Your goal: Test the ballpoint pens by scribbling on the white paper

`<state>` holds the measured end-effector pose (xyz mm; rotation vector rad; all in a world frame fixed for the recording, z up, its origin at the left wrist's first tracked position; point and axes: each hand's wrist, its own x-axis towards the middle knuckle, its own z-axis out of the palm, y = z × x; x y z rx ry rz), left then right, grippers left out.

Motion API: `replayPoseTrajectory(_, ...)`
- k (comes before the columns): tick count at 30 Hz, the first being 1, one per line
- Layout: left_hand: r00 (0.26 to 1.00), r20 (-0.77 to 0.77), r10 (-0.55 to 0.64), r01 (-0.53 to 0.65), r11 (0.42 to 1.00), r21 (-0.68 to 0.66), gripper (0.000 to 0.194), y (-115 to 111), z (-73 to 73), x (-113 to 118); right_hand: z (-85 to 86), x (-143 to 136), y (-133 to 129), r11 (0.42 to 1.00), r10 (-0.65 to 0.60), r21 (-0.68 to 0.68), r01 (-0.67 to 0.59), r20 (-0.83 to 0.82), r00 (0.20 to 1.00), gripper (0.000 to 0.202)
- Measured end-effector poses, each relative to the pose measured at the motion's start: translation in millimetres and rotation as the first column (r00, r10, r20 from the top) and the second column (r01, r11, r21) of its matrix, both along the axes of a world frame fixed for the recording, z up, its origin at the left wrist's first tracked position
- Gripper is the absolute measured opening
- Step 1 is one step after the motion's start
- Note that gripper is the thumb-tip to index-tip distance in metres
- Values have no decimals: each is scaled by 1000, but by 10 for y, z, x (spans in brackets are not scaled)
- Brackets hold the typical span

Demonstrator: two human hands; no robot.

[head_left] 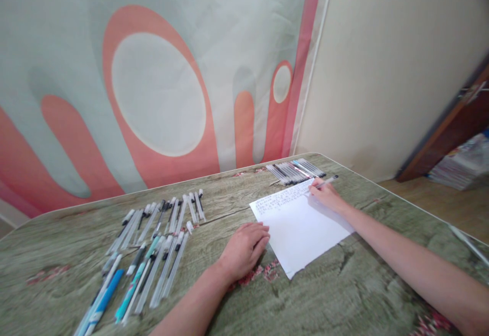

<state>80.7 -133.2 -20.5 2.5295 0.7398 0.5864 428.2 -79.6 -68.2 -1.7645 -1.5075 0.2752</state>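
Observation:
A sheet of white paper (305,239) lies on the table, with several lines of dark handwriting across its upper part. My right hand (324,193) rests on the sheet's upper right, its fingers closed round a pen (330,178) with a clear barrel and a dark end. The pen's tip is hidden by the fingers. At the sheet's left edge my left hand (248,247) lies palm down, fingers stretched out together, holding nothing. The fingertips touch or nearly touch the paper.
On the wood-patterned table (229,198), a row of pens (294,171) lies beyond the paper. Many more pens (168,214) spread over the left side, including a blue pen (105,295) and a turquoise pen (132,295). A printed cloth (160,96) hangs behind the table.

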Motion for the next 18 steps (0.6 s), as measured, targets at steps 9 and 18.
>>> replayPoseTrajectory(9,1000,1,-7,7,1000,-1,29,0,-3,-7,-4,10,20,1000,-17,27,16,29,999,17)
replayPoseTrajectory(18,1000,11,-12,12,1000,0,30,-10,7,-1,-23,20,29,998,-40,40,40,8,999,13)
